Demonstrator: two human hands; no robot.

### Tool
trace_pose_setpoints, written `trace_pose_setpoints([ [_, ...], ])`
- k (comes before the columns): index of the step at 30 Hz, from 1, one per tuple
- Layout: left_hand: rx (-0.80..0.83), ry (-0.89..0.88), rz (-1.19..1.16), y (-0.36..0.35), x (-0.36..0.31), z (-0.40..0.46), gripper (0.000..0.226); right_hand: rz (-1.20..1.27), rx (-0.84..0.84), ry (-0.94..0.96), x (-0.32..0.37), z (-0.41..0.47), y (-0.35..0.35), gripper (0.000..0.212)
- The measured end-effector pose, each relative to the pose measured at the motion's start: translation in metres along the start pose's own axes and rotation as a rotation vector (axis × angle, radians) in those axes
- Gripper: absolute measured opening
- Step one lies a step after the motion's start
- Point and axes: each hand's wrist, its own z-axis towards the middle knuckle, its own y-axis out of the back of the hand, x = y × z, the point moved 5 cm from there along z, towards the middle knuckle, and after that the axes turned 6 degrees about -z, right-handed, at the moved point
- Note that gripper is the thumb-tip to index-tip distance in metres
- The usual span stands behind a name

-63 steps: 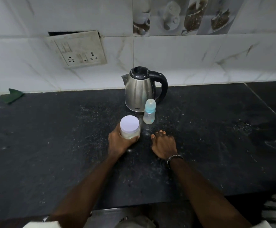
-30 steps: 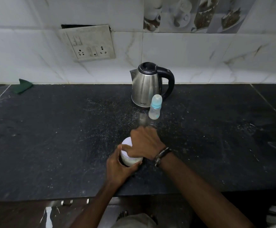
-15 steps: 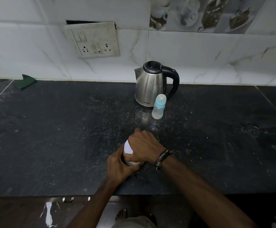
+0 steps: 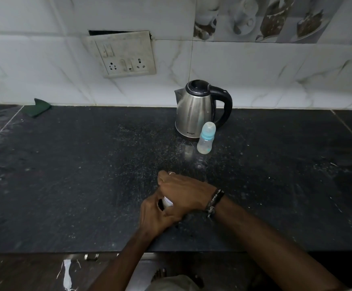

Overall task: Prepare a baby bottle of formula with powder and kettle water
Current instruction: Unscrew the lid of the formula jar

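One head-worn view; looks forward and down across the counter [image 4: 66, 185] toward the tiled wall [image 4: 254, 70].

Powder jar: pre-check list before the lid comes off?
1. Left hand steadies the powder jar: ok, fingers wrapped round its side.
2. Right hand on the lid: ok, it covers the jar's top.
3. Lid loosened: cannot tell, hidden under the right hand.
4. Jar sits flat on the countertop: cannot tell, base hidden by both hands.
5. Baby bottle upright and clear of the hands: ok, standing in front of the kettle, cap on.
6. Kettle closed and upright: ok, lid down, handle to the right.
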Motion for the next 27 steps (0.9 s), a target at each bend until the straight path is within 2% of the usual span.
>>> trace_pose_setpoints([
  [2, 0.0, 0.007, 0.023, -0.001, 0.002, 0.001, 0.044, 0.026, -0.077, -0.065, 0.001, 0.001, 0.006, 0.037],
  [5, -0.018, 0.027, 0.017, -0.002, 0.001, 0.002, 0.039, -0.083, -0.153, -0.257, 0.001, 0.002, 0.013, 0.05],
  [8, -0.017, -0.009, 0.017, -0.003, 0.005, 0.002, 0.047, -0.18, -0.091, -0.478, -0.003, 0.002, 0.011, 0.065],
  [10, -0.008, -0.01, 0.016, -0.004, 0.008, 0.002, 0.05, -0.208, -0.041, -0.511, -0.005, 0.003, 0.004, 0.064],
  [14, -0.002, -0.014, -0.004, -0.003, 0.005, 0.001, 0.041, -0.186, 0.015, -0.502, -0.002, 0.005, -0.004, 0.055],
  [19, -0.018, -0.027, 0.003, -0.003, 0.004, 0.0, 0.065, -0.121, 0.02, -0.406, 0.001, 0.001, 0.001, 0.035],
  [22, -0.003, -0.001, -0.019, -0.003, 0.012, 0.0, 0.069, -0.062, 0.112, -0.328, 0.002, -0.007, 0.003, 0.039],
  [24, -0.008, 0.016, -0.028, -0.002, 0.017, -0.001, 0.065, -0.07, 0.152, -0.214, 0.005, -0.007, 0.005, 0.035],
  [25, -0.01, 0.013, -0.027, -0.001, 0.017, -0.001, 0.059, -0.05, 0.151, -0.153, 0.006, -0.007, 0.006, 0.027],
  [26, -0.009, 0.004, -0.022, -0.001, 0.014, -0.001, 0.052, -0.02, 0.132, -0.096, 0.008, -0.006, 0.008, 0.019],
  [27, -0.006, -0.003, -0.017, -0.002, 0.013, -0.001, 0.047, 0.0, 0.102, -0.063, 0.009, -0.005, 0.009, 0.021],
])
